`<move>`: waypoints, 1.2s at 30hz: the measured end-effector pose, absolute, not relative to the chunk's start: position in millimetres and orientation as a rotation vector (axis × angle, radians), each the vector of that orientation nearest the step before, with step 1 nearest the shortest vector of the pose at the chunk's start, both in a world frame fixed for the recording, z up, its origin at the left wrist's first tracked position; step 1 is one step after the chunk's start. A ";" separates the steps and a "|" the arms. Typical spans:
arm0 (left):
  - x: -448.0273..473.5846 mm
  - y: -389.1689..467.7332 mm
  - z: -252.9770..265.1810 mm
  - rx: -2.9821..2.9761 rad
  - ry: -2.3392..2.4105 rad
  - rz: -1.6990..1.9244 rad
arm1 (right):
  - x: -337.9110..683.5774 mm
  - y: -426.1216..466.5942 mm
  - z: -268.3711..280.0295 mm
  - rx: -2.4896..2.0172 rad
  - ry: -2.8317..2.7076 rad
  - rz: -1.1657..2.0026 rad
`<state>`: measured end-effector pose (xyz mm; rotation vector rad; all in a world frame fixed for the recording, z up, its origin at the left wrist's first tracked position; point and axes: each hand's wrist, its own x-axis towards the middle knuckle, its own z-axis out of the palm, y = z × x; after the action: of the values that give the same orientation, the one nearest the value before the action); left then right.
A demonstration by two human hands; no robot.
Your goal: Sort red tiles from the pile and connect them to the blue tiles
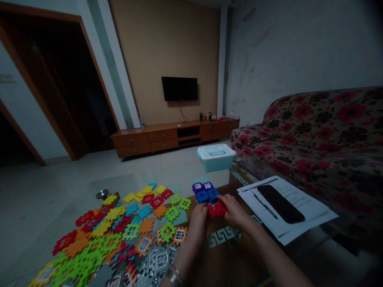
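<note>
My left hand and my right hand are closed on the red interlocking plastic tiles, one from each side. The fingertips cover part of these notched pieces. Directly beyond the red pieces, and seeming to touch them, lie blue notched tiles. Purple tiles with white window-like inserts sit at the far end of this small group. To the left of my left hand spreads a big pile of loose tiles, among them lime green tiles, yellow tiles and grey tiles.
On the glass table's right lie papers with a pen and a black phone-like slab. A teal lidded box stands at the far edge. A floral sofa is on the right. A round metal disc lies left.
</note>
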<state>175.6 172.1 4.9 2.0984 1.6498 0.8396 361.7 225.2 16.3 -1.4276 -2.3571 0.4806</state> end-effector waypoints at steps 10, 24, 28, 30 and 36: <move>186.0 160.9 18.0 2.023 2.144 0.463 | 354.5 213.7 28.9 -1.617 -2.362 0.404; 186.2 157.8 16.9 1.994 2.119 0.485 | 355.9 218.7 11.1 -1.756 -2.351 0.313; 169.4 155.5 25.7 1.984 2.106 0.558 | 368.5 227.1 -12.3 -1.610 -2.309 0.199; 141.0 153.1 37.4 1.995 2.160 0.600 | 367.9 229.8 -19.1 -1.455 -2.261 0.135; -11.6 127.2 67.9 1.610 2.697 0.639 | 288.2 226.5 -15.5 -1.040 -2.274 0.224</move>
<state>-11.6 127.2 67.9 1.6097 2.6967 0.6388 288.2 226.5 -15.5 -1.0396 -2.2744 0.2240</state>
